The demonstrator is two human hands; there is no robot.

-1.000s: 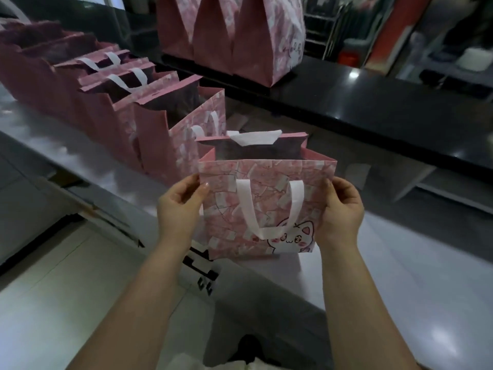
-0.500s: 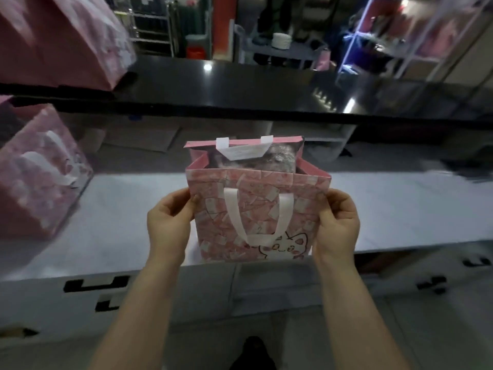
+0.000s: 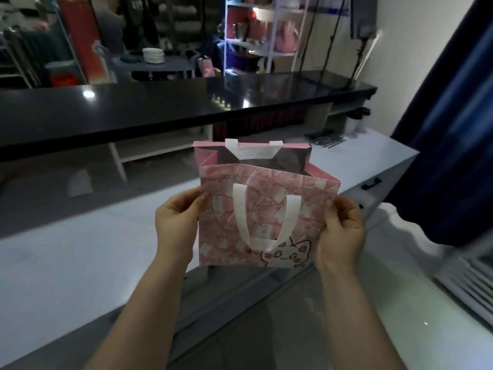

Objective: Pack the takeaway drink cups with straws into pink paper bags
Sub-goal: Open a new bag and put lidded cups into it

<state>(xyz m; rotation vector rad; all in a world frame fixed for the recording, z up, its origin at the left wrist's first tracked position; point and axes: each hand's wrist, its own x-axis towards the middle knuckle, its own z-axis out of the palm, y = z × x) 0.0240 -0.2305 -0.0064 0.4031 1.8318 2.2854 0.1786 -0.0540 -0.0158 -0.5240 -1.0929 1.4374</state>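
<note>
A pink paper bag (image 3: pixel 266 209), printed with pale patches and a white cartoon cat at its lower right corner, stood upright at the middle of the view, over the near edge of the long white surface (image 3: pixel 80 249). Whether its base touched that surface could not be told. Its open mouth pointed straight up, its broad printed face was turned toward the person, and its long axis ran left to right. The near white flat ribbon handle (image 3: pixel 266 222) hung down over that face in a loop, while the far white ribbon handle (image 3: pixel 253 152) lay folded at the far rim. The inside was dark, and what it held could not be made out.

The left hand (image 3: pixel 177 225) pinched the bag's left edge, thumb on the near face. The right hand (image 3: pixel 340 233) pinched the right edge the same way.

Beyond the surface ran a glossy black counter (image 3: pixel 160 108), with a white wire shelf rack (image 3: pixel 272 36) farther off and a dark blue curtain (image 3: pixel 453 129) at the right.
</note>
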